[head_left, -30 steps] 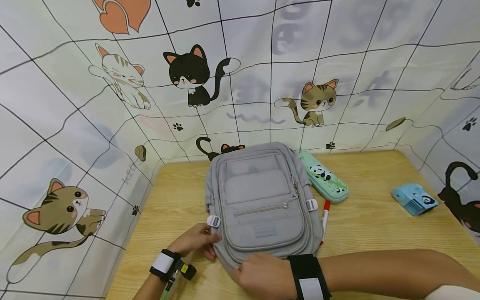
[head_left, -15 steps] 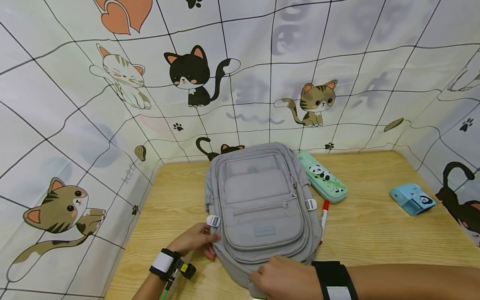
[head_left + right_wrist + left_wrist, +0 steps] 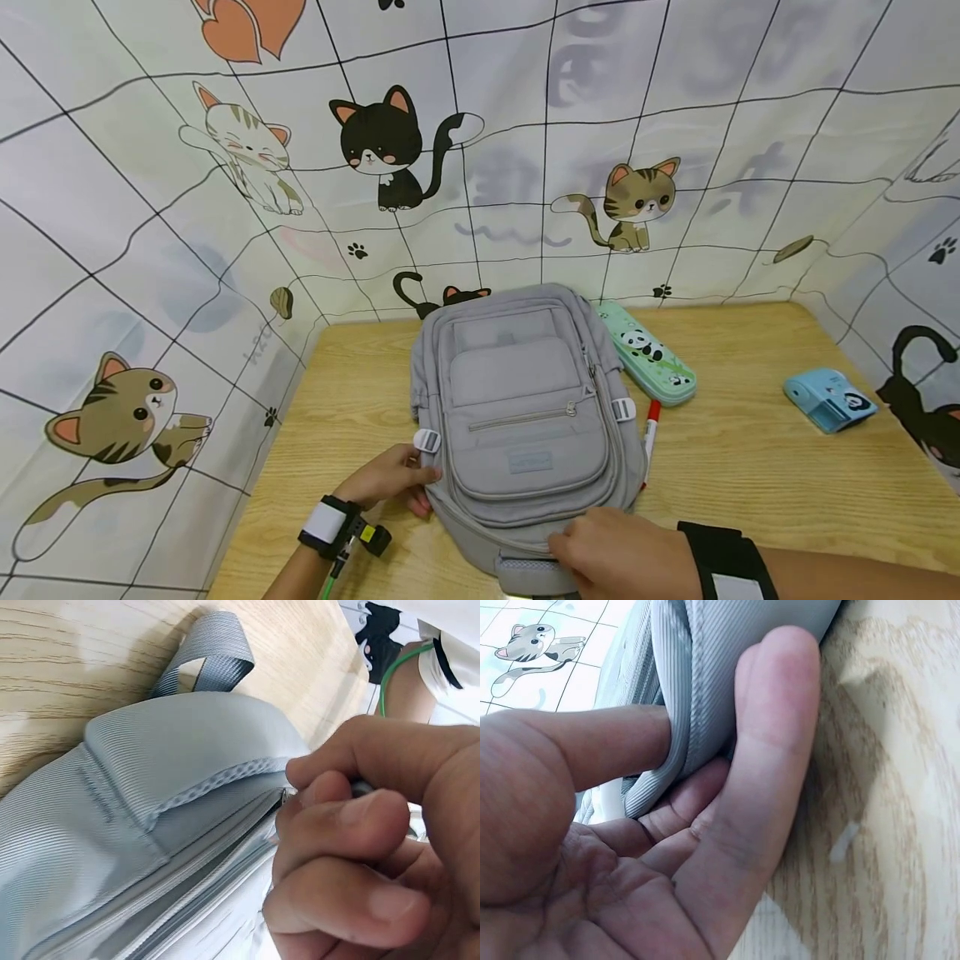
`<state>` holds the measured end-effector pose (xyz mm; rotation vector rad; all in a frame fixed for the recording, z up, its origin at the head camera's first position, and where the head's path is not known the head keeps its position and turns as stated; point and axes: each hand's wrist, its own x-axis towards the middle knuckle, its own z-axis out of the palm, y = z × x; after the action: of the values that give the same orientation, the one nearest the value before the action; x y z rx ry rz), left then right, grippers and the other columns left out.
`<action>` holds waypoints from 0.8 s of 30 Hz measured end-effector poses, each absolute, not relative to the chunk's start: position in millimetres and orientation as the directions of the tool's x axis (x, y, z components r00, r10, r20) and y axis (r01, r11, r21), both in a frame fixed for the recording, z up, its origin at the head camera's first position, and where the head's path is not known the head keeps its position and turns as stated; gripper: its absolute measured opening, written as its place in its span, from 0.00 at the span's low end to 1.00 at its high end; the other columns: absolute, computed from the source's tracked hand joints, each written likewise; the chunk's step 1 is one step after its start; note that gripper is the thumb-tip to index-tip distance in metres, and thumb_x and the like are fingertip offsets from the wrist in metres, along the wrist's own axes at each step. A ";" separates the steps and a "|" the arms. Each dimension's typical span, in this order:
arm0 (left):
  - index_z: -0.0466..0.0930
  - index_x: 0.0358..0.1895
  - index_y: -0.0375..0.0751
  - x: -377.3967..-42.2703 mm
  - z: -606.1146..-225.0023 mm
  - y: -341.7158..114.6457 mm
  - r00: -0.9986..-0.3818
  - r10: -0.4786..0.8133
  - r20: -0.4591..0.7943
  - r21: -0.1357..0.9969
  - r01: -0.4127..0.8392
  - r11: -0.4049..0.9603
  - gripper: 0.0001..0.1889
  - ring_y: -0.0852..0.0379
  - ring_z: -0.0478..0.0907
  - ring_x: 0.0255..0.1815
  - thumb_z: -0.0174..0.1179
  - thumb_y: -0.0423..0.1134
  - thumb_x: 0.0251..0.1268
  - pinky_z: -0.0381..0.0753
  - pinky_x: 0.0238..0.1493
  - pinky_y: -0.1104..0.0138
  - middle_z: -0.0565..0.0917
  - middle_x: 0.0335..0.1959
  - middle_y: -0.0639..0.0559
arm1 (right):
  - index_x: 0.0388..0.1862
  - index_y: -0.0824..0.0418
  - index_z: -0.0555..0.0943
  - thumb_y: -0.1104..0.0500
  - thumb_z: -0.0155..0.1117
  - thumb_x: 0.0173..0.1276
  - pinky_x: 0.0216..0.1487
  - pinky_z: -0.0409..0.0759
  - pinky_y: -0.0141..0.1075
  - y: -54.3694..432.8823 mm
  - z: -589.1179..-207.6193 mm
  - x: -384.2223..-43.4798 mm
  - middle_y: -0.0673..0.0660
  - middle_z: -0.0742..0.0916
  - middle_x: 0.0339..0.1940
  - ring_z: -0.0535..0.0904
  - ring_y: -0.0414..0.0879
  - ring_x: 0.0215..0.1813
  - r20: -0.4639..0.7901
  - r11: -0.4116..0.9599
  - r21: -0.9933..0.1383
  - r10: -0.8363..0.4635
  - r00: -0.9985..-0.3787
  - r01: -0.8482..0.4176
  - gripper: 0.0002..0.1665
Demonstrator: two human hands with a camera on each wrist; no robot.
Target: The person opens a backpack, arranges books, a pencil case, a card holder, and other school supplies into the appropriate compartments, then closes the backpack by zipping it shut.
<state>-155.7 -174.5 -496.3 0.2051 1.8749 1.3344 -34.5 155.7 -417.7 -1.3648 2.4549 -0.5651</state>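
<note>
A grey backpack (image 3: 517, 417) lies front side up on the table, its padded handle (image 3: 195, 742) at the near end. My left hand (image 3: 390, 479) grips the bag's left side near a white buckle (image 3: 427, 441). In the left wrist view its thumb presses a fold of the ribbed fabric, with fingers underneath. My right hand (image 3: 622, 550) is at the bag's near end, fingers curled, pinching the zipper pull, which the fingertips mostly hide. Beside that hand, the main zipper (image 3: 202, 885) shows a dark gap between its two edges.
A green panda pencil case (image 3: 651, 354) lies against the bag's right side. A red-capped white marker (image 3: 651, 442) lies just in front of it. Farther right sits a light blue panda-printed item (image 3: 828, 400). Cat-printed cloth walls border the wooden table (image 3: 750, 467).
My right hand has slid rightward along the bag's near end with the zipper pull, uncovering the padded handle. The left hand keeps its hold in the same place.
</note>
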 end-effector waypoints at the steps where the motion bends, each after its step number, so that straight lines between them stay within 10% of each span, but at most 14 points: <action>1: 0.70 0.41 0.28 -155.9 -495.9 -174.3 -0.661 0.547 -0.513 0.850 -0.306 0.428 0.17 0.49 0.83 0.22 0.58 0.41 0.63 0.82 0.29 0.56 0.84 0.24 0.36 | 0.27 0.51 0.75 0.64 0.63 0.57 0.16 0.58 0.17 158.0 -418.1 -34.8 0.36 0.69 0.14 0.60 0.23 0.16 -0.072 0.494 -0.482 -0.846 -0.529 -0.724 0.08; 12: 0.74 0.41 0.29 -186.2 -468.5 -193.2 -0.624 0.576 -0.528 0.823 -0.209 0.528 0.22 0.43 0.83 0.29 0.57 0.50 0.63 0.81 0.33 0.51 0.83 0.31 0.33 | 0.26 0.45 0.71 0.55 0.62 0.61 0.17 0.60 0.21 179.0 -420.8 -39.0 0.36 0.68 0.17 0.62 0.25 0.19 -0.065 0.563 -0.537 -0.770 -0.634 -0.629 0.09; 19: 0.74 0.47 0.39 -277.6 -400.5 -183.1 -0.846 0.472 -0.248 0.647 0.218 0.731 0.24 0.49 0.79 0.42 0.52 0.58 0.64 0.79 0.44 0.58 0.81 0.42 0.44 | 0.32 0.46 0.74 0.39 0.61 0.60 0.20 0.64 0.24 201.5 -419.4 -66.5 0.39 0.75 0.28 0.66 0.29 0.23 0.217 0.781 -0.242 -0.534 -0.817 -0.575 0.14; 24: 0.65 0.64 0.40 -331.0 -416.6 -131.0 -0.792 0.605 -0.082 0.466 0.506 0.726 0.27 0.40 0.62 0.65 0.51 0.51 0.67 0.64 0.61 0.47 0.67 0.63 0.39 | 0.49 0.60 0.77 0.38 0.63 0.57 0.42 0.78 0.43 220.4 -445.2 -92.3 0.58 0.77 0.51 0.75 0.50 0.49 0.360 0.895 -0.130 -0.359 -0.861 -0.427 0.31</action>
<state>-331.0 -131.0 -416.6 0.8835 2.7017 0.6305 -92.3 220.4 -445.2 -0.7216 3.3797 -0.3632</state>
